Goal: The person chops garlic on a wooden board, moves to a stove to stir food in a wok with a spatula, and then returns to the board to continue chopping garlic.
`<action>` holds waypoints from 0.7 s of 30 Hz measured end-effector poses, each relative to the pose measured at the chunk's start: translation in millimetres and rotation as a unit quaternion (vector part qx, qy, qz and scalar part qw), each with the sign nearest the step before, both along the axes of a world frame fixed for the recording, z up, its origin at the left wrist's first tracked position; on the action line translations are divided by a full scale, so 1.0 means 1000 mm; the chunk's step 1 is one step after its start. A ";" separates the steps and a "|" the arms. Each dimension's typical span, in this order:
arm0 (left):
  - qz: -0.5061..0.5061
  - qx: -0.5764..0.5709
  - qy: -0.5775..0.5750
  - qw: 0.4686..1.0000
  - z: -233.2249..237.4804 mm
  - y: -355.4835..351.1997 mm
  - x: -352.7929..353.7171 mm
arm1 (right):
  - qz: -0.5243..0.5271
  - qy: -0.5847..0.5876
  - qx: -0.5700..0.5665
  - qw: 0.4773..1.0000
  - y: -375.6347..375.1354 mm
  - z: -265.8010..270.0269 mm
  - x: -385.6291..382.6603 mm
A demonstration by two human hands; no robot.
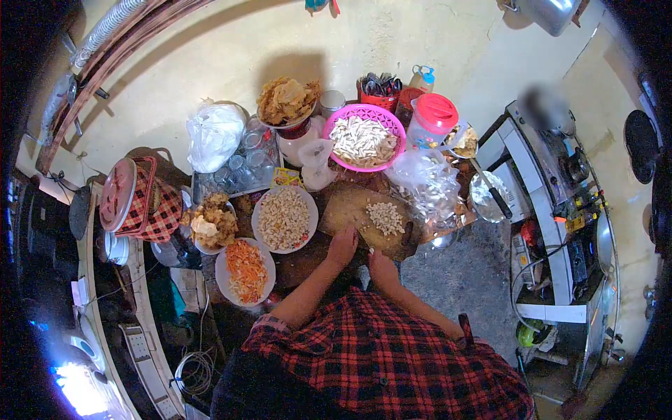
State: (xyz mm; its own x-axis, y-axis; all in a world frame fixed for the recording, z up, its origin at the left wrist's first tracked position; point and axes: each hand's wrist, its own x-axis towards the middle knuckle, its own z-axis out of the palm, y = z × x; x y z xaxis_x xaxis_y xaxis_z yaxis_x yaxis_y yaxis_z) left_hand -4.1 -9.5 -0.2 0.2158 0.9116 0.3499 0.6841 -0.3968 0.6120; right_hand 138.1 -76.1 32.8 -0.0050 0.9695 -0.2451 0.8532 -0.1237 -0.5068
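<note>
A wooden cutting board [343, 208] lies before me with a heap of small diced pale pieces [385, 218] on its right part. My left hand [343, 245] is at the board's near edge, its fingers drawn together; anything in them is hidden. Lower and to the right, my right hand [381, 268] is closed, with a small whitish bit showing at its fingertips that is too small to name. Left of the board stands a white bowl [313, 234] full of similar diced pieces. Beyond the board, a pink basket [401, 143] holds pale strips.
A plate of shredded orange and pale food [246, 271] sits at the left, near fried food [213, 218]. Clear plastic bags [423, 175] lie right of the board. Behind are a red-lidded jug [434, 122], glasses [255, 157] and a white bag [215, 136]. A stove counter [539, 168] stands right.
</note>
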 end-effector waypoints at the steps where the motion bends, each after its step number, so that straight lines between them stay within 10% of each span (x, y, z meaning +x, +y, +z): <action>1: -0.001 -0.011 0.017 1.000 -0.002 0.001 0.000 | -0.010 0.004 -0.017 1.000 0.003 0.001 -0.001; 21: -0.003 -0.066 0.026 0.997 0.005 -0.001 0.002 | 0.022 -0.032 0.025 0.999 0.004 -0.001 0.026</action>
